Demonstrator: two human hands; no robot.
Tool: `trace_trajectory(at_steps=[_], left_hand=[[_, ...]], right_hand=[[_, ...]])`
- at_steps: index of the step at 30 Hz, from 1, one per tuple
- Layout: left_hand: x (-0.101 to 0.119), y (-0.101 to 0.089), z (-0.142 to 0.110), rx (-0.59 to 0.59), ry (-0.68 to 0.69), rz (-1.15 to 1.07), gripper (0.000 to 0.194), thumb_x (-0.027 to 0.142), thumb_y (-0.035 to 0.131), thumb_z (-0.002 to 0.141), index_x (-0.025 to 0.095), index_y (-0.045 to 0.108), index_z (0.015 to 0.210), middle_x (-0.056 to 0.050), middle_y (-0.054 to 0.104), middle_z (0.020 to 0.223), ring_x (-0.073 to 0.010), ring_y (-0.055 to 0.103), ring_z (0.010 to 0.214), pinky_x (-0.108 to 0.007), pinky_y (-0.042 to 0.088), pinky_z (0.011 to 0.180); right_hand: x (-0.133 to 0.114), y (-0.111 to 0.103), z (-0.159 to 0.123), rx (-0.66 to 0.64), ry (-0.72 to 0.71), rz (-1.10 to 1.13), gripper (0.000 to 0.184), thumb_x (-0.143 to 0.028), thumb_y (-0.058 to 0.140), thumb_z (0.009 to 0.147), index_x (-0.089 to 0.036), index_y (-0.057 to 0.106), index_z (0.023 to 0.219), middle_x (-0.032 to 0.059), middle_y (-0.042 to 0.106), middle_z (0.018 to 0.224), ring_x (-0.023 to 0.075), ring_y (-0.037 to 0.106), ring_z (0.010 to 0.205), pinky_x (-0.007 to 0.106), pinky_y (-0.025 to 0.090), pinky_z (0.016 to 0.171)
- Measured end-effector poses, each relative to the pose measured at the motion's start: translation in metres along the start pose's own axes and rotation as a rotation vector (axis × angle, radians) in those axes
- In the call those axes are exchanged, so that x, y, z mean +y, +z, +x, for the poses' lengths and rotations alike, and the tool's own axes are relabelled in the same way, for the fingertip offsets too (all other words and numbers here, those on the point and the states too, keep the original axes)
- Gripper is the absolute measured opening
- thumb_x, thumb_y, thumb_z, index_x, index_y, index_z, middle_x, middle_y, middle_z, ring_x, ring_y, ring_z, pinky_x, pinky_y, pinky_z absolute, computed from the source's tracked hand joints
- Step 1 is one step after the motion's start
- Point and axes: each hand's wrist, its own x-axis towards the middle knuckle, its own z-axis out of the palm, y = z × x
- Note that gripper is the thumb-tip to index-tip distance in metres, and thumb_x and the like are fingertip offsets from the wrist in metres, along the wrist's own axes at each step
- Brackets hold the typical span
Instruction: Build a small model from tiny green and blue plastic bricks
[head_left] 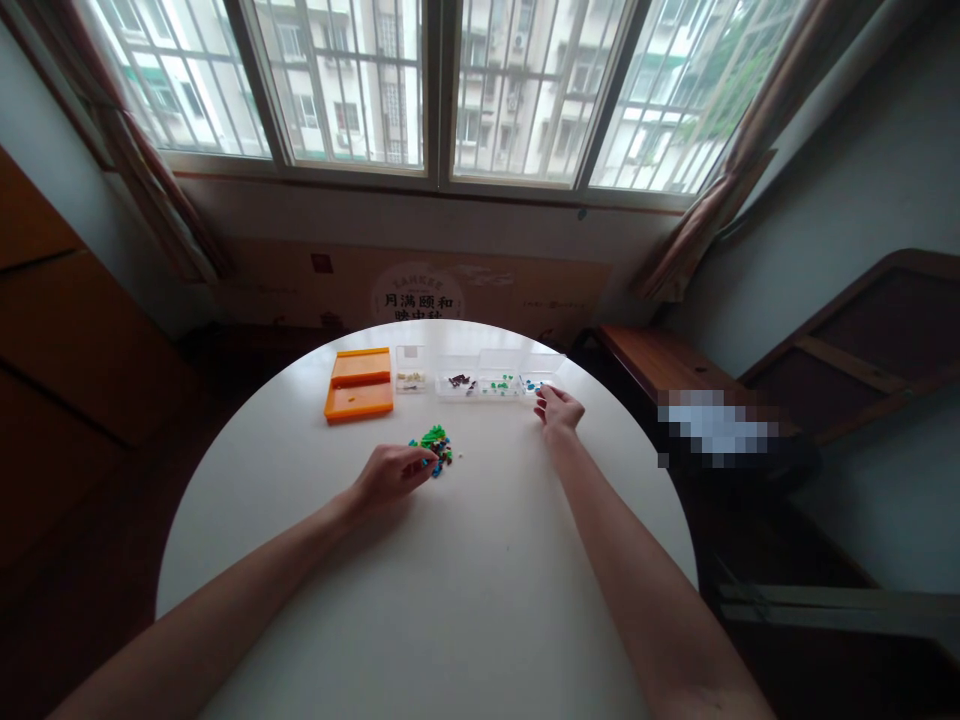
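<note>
My left hand [391, 472] rests at the near left side of a pile of small green, blue and dark plastic pieces [435, 436]. Its thumb and fingers come together at the pile's edge, and what is between them is too small to tell. My right hand [559, 408] is over the right end of a row of clear plastic boxes [471, 362], with fingertips pinched by some blue pieces [533, 385]. Whatever those fingertips hold is hidden. Dark brown pieces [459, 381] and green pieces [502, 384] lie in the boxes further left.
An open orange case [360, 408] with a small piece in it stands at the left on the round white table [465, 590]. Beside it is another clear box [411, 358] with pale pieces. A single white bit [460, 456] lies right of the pile. A wooden bench [660, 355] stands at the right.
</note>
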Motion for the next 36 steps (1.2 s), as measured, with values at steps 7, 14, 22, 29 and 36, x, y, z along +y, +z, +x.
trace_trajectory(at_steps=[7,14,22,29,36], left_hand=[[0.001,-0.001,0.0,0.005,0.01,-0.008,0.019,0.026,0.056,0.083,0.014,0.07,0.084,0.0,0.062,0.056,-0.006,0.049,0.045,-0.015,0.037,0.049],[-0.001,-0.001,-0.001,0.0,0.002,0.013,0.022,0.029,0.054,0.084,0.014,0.07,0.082,0.0,0.058,0.053,-0.0057,0.047,0.044,-0.015,0.036,0.048],[0.002,-0.003,0.0,0.016,-0.024,0.01,0.023,0.029,0.054,0.084,0.013,0.071,0.08,-0.001,0.06,0.054,-0.0056,0.047,0.044,-0.014,0.036,0.048],[-0.002,-0.002,-0.003,0.013,-0.043,0.011,0.024,0.03,0.054,0.084,0.013,0.07,0.082,-0.001,0.06,0.055,-0.0056,0.046,0.045,-0.014,0.036,0.048],[-0.001,-0.003,-0.003,0.008,-0.029,0.012,0.025,0.03,0.053,0.085,0.013,0.069,0.079,0.0,0.057,0.055,-0.0054,0.044,0.046,-0.015,0.035,0.049]], right_hand=[[-0.003,0.005,0.001,-0.005,0.029,-0.019,0.015,-0.022,0.068,0.063,-0.014,0.059,0.072,-0.001,0.062,0.057,0.0059,0.05,0.044,0.015,0.036,0.036],[-0.005,0.01,-0.039,-0.232,0.041,0.019,0.019,-0.028,0.065,0.062,-0.016,0.062,0.076,-0.0022,0.059,0.057,0.0049,0.046,0.043,0.015,0.034,0.038],[0.037,0.012,-0.099,-0.733,-0.46,-0.428,0.015,-0.025,0.057,0.073,-0.015,0.067,0.079,0.0044,0.064,0.07,0.0123,0.054,0.057,0.025,0.045,0.057],[0.036,0.004,-0.121,-0.928,-0.861,-0.676,0.019,-0.017,0.052,0.082,-0.019,0.067,0.094,0.0068,0.06,0.093,0.0154,0.057,0.078,0.029,0.047,0.076],[0.033,0.002,-0.125,-0.99,-1.023,-0.876,0.036,-0.039,0.053,0.085,-0.024,0.059,0.117,0.009,0.056,0.117,0.0254,0.045,0.108,0.042,0.037,0.095]])
